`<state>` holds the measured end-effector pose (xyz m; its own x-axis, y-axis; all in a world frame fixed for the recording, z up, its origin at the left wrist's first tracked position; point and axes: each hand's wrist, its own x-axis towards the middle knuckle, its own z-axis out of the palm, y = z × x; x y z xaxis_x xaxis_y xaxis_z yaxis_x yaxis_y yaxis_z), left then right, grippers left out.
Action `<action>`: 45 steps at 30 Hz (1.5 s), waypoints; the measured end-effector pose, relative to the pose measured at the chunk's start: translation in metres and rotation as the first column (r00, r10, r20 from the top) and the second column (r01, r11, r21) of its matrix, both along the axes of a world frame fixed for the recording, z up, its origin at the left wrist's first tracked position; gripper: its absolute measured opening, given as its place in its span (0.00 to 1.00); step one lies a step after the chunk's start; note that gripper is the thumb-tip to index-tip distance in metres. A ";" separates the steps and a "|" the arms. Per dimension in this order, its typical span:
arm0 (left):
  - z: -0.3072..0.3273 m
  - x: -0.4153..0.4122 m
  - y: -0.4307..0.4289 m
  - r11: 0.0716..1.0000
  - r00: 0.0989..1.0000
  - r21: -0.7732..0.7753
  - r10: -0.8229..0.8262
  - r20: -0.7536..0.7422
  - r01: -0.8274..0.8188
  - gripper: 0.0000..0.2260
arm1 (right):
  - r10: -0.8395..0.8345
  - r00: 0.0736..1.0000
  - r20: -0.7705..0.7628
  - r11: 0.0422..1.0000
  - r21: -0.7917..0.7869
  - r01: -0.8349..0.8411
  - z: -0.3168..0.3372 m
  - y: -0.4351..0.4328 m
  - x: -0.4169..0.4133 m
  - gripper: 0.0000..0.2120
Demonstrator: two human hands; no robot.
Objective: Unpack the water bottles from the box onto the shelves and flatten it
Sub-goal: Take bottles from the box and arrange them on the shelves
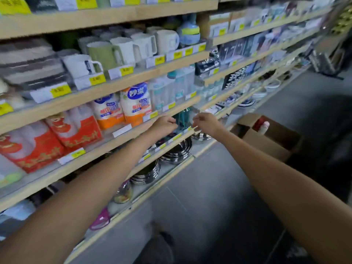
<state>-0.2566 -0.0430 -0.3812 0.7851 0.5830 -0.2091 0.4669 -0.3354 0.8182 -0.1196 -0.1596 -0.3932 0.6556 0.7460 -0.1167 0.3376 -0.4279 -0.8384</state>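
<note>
Currently you're reaching your left hand (166, 123) to the light wooden shelf (187, 132), fingers curling beside the translucent teal water bottle (182, 117); blur is hiding any grip. Your right hand (205, 122) is curling at its other side, grip equally unclear. The open brown cardboard box (266, 143) is sitting on the floor to the right, holding a white-capped red bottle (263, 126).

Blur smears the teal bottles (182, 118) between the left hand (165, 124) and right hand (205, 121), leaving both grips unclear. The box (264, 146) wall hides most of a red-and-white bottle (263, 127). The price tags (59, 90) are unreadable.
</note>
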 end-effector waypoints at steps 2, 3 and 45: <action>-0.014 0.035 -0.001 0.999 0.999 -0.012 -0.041 -0.029 0.040 0.04 | -0.051 0.997 -0.054 0.999 -0.003 0.051 -0.016 -0.009 0.031 0.07; -0.020 0.054 -0.002 0.998 0.997 -0.027 -0.056 -0.046 0.055 0.04 | -0.074 0.995 -0.060 0.997 -0.019 0.073 -0.023 -0.013 0.048 0.07; -0.226 1.074 -0.135 0.834 0.761 -0.289 -0.548 -0.347 0.469 0.26 | -0.717 0.570 -0.401 0.696 -0.369 0.616 -0.186 -0.202 0.951 0.17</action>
<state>0.8173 -0.1783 -0.6068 0.7773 0.0440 -0.6276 0.5645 -0.4892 0.6648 0.8310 -0.3615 -0.5792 0.7695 0.0534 -0.6365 -0.5274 -0.5090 -0.6803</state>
